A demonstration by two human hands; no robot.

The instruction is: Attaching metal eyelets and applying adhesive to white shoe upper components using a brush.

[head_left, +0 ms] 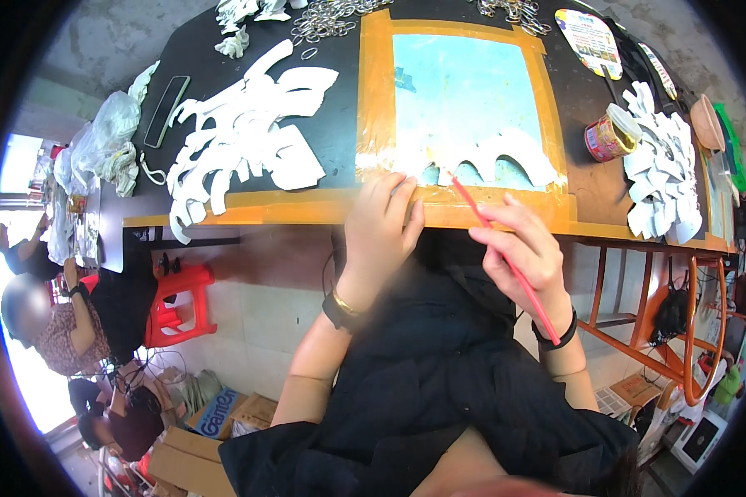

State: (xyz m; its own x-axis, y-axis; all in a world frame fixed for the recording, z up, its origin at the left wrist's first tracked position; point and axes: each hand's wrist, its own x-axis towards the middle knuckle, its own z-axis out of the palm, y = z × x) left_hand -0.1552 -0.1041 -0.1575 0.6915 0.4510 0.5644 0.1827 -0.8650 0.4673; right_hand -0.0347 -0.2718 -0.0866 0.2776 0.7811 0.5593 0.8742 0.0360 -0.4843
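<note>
My right hand (pixel 522 244) grips a thin red stick (pixel 518 273) like a brush handle; its tip is too small to make out. The tip points at white curved pieces (pixel 514 153), which lie in a scalloped row along the near edge of a light-blue sheet (pixel 468 83). My left hand (pixel 381 219) rests at the table's near edge, just left of that row. Its fingers are stretched out and apart, and I see nothing held in them; the fingertips reach the taped border.
A heap of white cut pieces (pixel 249 137) lies left, another pile (pixel 663 174) right. Beside the right pile stands a round tub (pixel 612 134) with its lid tilted. Metal rings (pixel 331 18) and a phone (pixel 167 111) lie farther off. A red stool (pixel 182 306) and co-workers are left.
</note>
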